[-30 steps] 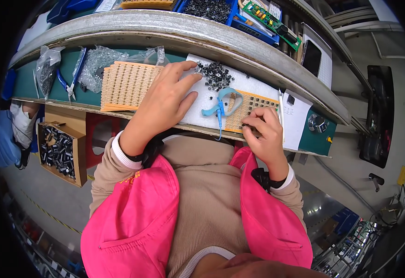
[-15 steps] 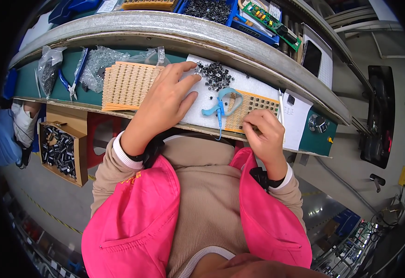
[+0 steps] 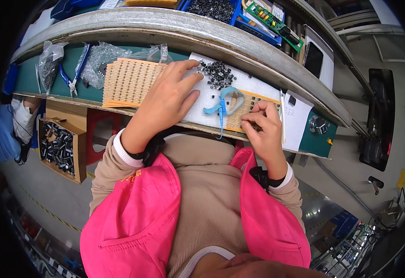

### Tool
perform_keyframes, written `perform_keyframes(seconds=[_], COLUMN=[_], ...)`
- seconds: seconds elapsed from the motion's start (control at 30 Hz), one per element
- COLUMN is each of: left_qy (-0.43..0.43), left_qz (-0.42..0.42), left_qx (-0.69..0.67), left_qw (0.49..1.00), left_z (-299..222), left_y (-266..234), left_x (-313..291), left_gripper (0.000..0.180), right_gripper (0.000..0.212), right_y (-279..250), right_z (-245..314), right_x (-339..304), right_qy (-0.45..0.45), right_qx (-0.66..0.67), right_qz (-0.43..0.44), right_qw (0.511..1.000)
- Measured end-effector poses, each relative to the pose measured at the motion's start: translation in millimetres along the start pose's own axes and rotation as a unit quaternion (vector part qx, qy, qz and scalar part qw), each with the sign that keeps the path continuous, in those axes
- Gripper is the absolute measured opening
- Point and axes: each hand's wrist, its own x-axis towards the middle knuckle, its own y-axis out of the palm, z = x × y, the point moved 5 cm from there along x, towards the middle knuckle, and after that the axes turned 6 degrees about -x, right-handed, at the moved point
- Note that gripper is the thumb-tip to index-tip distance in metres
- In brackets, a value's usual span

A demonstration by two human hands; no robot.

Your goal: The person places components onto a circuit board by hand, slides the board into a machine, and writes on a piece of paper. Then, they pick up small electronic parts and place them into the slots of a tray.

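My left hand [image 3: 169, 96] reaches over the white foam sheet [image 3: 197, 105], fingers apart and holding nothing I can see. Its fingertips are beside a loose pile of small black square components [image 3: 217, 74]. To its left is a stack of tan circuit boards [image 3: 129, 83], partly covered by the hand. My right hand [image 3: 266, 129] is bent over another tan board [image 3: 235, 119] carrying rows of the black components. Its thumb and fingers come together above the board; anything between them is hidden. A light-blue wrist strap [image 3: 222, 103] with a cord lies across that board's left part.
Blue-handled cutters [image 3: 72, 82] and bagged parts [image 3: 51, 60] lie at the left. A white pen-like stick [image 3: 283, 116], a paper sheet [image 3: 297, 121] and a round metal piece [image 3: 318, 124] sit at the right. Behind, a metal rail [image 3: 165, 21] bounds the bench, with blue bins [image 3: 253, 31] beyond.
My right hand's fingers have risen slightly and one finger has straightened over the board. My left hand keeps its pose by the pile. The whole view has shifted a little.
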Motion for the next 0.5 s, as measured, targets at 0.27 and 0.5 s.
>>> perform_keyframes(seconds=[0.27,0.5], left_qy=[0.008,0.008], left_qz=[-0.007,-0.008], left_qx=[-0.006,-0.007], left_qw=[1.0,1.0], left_z=[0.1,0.1], left_y=[-0.4,-0.4], left_x=[0.4,0.4], left_gripper=[0.026,0.026], right_gripper=[0.013,0.011], right_y=[-1.6,0.3], right_z=[-4.4,0.3], right_x=[-2.4,-1.3], right_qy=[-0.003,-0.028], right_qx=[-0.005,-0.046], right_qz=[0.007,0.014], right_qw=[1.0,0.998])
